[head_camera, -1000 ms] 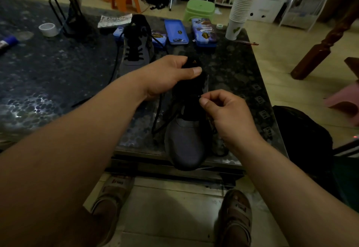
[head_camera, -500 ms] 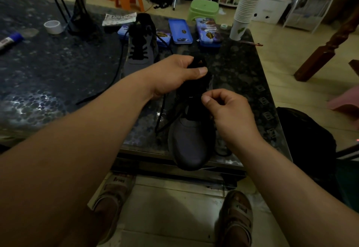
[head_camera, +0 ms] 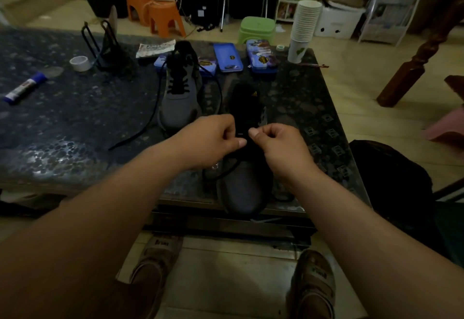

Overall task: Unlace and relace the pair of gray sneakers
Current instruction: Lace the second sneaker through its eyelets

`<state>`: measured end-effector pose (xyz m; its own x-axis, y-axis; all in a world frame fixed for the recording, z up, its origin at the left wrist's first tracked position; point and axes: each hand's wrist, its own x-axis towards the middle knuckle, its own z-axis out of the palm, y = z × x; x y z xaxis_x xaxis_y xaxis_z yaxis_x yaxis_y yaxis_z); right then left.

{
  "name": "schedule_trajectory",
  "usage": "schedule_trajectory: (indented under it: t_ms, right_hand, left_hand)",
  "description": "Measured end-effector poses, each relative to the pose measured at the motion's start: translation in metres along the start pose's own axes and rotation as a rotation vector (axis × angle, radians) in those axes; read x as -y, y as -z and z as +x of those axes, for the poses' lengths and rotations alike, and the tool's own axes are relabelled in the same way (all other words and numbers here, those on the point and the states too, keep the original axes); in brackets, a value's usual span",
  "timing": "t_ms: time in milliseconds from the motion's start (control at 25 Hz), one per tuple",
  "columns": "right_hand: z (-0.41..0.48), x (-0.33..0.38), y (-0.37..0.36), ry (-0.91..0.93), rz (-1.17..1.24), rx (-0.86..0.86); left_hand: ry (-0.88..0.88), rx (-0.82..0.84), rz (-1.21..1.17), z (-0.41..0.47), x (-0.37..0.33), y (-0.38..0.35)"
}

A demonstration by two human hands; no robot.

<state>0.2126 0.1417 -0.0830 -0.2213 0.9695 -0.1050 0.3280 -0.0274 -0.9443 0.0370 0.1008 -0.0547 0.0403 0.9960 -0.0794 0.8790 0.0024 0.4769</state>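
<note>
A single wide-angle view, worn on the head, looks forward and down. It sits close above the left hand (head_camera: 208,140) and right hand (head_camera: 278,144) at the table (head_camera: 75,123) edge, with sandalled feet (head_camera: 157,261) beneath.

— Can any writing be read here?
— None fully. The strap of the left sandal (head_camera: 160,243) carries dark letters, too blurred to spell. The near sneaker (head_camera: 243,185) shows a small yellow tongue mark, the glue stick (head_camera: 25,87) a label; both illegible.

glue stick (head_camera: 24,88) | tape roll (head_camera: 79,63) | blue tins (head_camera: 228,57) | paper cup stack (head_camera: 303,30) | orange stools (head_camera: 157,15)
</note>
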Motion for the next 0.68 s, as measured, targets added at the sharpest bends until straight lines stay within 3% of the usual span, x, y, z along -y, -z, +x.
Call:
schedule_trajectory:
  t_ms: [120,280,400,480,520,560,600,680]
  right_hand:
    - [0.0,0.001,0.002,0.002,-0.003,-0.004]
    - [-0.001,0.004,0.006,-0.02,-0.002,0.035]
    - [-0.002,0.007,0.019,-0.078,0.075,0.088]
    - [-0.002,0.007,0.029,-0.101,0.117,0.082]
    - [-0.002,0.006,0.034,-0.103,0.139,0.065]
    - [-0.001,0.006,0.037,-0.102,0.164,0.046]
    - [0.0,0.007,0.038,-0.1,0.195,0.031]
    - [0.003,0.008,0.037,-0.095,0.264,0.017]
  left_hand:
    - [-0.057,-0.04,-0.002,0.005,-0.005,0.002]
    - [0.031,-0.019,-0.295,0.002,-0.006,0.002]
    - [0.274,-0.309,-0.975,-0.002,0.002,0.009]
    - [0.302,-0.451,-1.545,-0.007,0.013,0.023]
    - [0.293,-0.485,-1.667,-0.01,0.019,0.029]
    - [0.297,-0.495,-1.627,-0.011,0.026,0.031]
    - [0.294,-0.479,-1.41,-0.011,0.032,0.03]
    - [0.233,-0.368,-0.762,-0.009,0.037,0.022]
